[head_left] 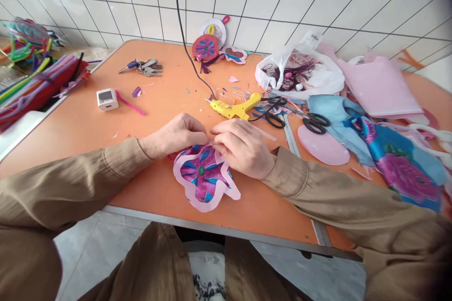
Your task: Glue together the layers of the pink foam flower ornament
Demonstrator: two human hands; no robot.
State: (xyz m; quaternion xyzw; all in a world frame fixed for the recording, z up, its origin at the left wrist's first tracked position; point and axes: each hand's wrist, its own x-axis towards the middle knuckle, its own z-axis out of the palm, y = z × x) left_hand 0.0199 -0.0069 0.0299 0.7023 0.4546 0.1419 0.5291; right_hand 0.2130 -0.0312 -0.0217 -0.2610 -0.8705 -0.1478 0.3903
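Observation:
A fabric flower ornament [203, 176], pink and blue with a green centre and a pale pink scalloped border, hangs just over the table's near edge. Its upper edge is pinched by my left hand [178, 136] and my right hand [243, 146], whose fingertips meet there. Whatever small part lies between the fingertips is hidden. Part of a dark pink loop peeks out by the left fingers. Right behind my hands lies a yellow hot glue gun [236, 107], its nozzle pointing left.
Black-handled scissors [316, 123], fabric scraps [409, 169] and a pink oval piece [323, 145] lie right. Behind are a plastic bag [318, 77] and finished ornaments [205, 47]. Keys [150, 67], a white charger [107, 99] and pipe cleaners [42, 82] are left. A cord [180, 23] hangs down.

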